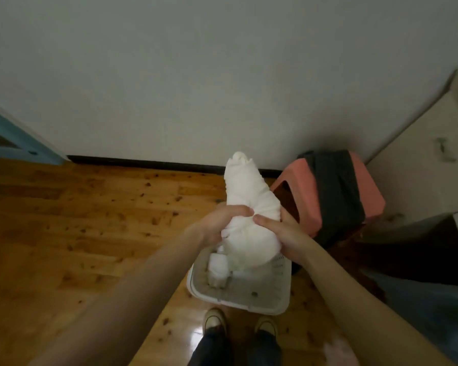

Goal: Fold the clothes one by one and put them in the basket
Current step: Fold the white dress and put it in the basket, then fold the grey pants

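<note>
I hold a rolled white garment (245, 191) upright in front of me, over the white plastic basket (251, 299) on the floor. My left hand (217, 223) grips its lower left side, fingers curled round the cloth. My right hand (280, 231) grips its lower right side, thumb across the front. Inside the basket lies a folded white piece (217, 270) at the left. A dark grey garment (333, 186) is draped over a pink stool (370, 191) at the right.
A wooden floor (90, 220) spreads to the left. My two shoes (214, 320) stand just behind the basket. A cream cabinet (428, 165) stands at the right against the grey wall. A blue door frame (13, 138) is at the far left.
</note>
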